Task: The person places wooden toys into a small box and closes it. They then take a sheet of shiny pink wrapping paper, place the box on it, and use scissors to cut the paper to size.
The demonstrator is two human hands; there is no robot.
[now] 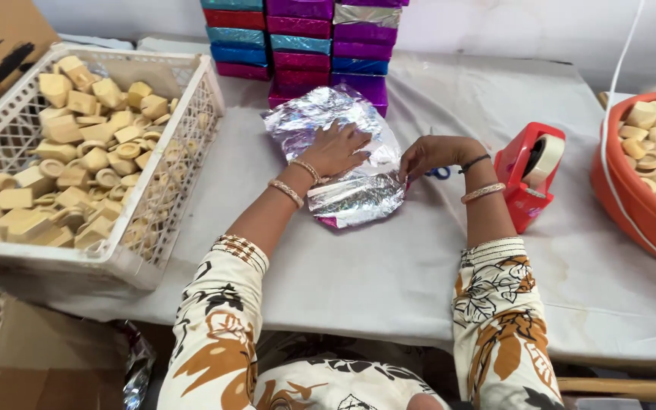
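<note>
A box half wrapped in shiny silver foil paper (343, 163) lies on the white table cover in front of me; a magenta edge shows at its near corner. My left hand (337, 149) lies flat on top of the foil, pressing it down. My right hand (424, 157) pinches the foil's right edge at the side of the box. Bangles circle both of my wrists.
A white plastic crate (168, 175) of tan blocks stands at the left. Stacked foil-wrapped boxes (301, 38) in red, blue and purple sit at the back. A red tape dispenser (529, 175) and an orange tub (632, 205) of tan pieces are at the right. Blue scissors handles (439, 173) peek out behind my right hand.
</note>
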